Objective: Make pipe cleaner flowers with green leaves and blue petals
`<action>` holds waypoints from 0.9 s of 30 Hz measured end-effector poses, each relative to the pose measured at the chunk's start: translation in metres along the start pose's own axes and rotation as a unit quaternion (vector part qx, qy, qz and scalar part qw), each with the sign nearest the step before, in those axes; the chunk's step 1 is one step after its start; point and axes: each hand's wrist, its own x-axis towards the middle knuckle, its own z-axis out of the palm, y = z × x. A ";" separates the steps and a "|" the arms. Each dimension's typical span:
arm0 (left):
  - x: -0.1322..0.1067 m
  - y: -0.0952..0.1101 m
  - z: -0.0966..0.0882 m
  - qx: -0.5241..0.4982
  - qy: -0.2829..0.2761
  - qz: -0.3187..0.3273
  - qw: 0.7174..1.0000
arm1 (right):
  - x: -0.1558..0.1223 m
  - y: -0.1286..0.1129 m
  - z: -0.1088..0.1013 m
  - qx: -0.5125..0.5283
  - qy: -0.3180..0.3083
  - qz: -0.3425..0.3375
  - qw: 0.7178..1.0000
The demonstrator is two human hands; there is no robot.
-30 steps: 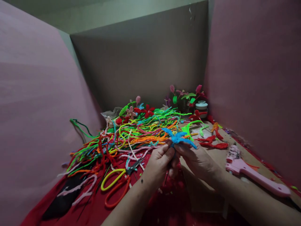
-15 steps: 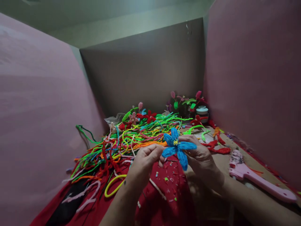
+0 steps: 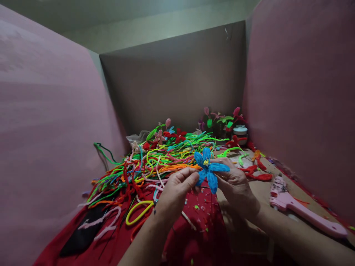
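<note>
A blue pipe-cleaner flower (image 3: 208,169) with a yellow centre is held up in front of me. My right hand (image 3: 235,181) is closed on it from behind and below. My left hand (image 3: 177,188) pinches one of its lower petals between thumb and fingers. Both hands hover above the red cloth (image 3: 199,229), just in front of a large tangled heap of coloured pipe cleaners (image 3: 149,162).
A pink glue gun (image 3: 299,210) lies at the right on the brown board. Red pipe-cleaner pieces (image 3: 255,173) lie beyond my right hand. Finished flowers (image 3: 222,120) and a small white jar (image 3: 240,131) stand at the back. Pink walls close in left and right.
The blue flower was turned from edge-on to face me and lifted slightly. Both hands stayed on it, and the view shifted a little.
</note>
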 end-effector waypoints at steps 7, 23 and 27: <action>-0.017 0.028 0.002 0.415 0.129 0.327 0.839 | 0.005 -0.007 -0.003 -0.061 -0.007 -0.029 0.998; -0.021 0.036 0.012 0.367 0.122 0.303 0.871 | -0.003 -0.006 -0.002 -0.046 -0.010 -0.064 0.997; -0.006 0.056 0.011 0.189 0.129 0.082 0.970 | -0.004 -0.012 -0.005 -0.072 -0.025 -0.122 0.990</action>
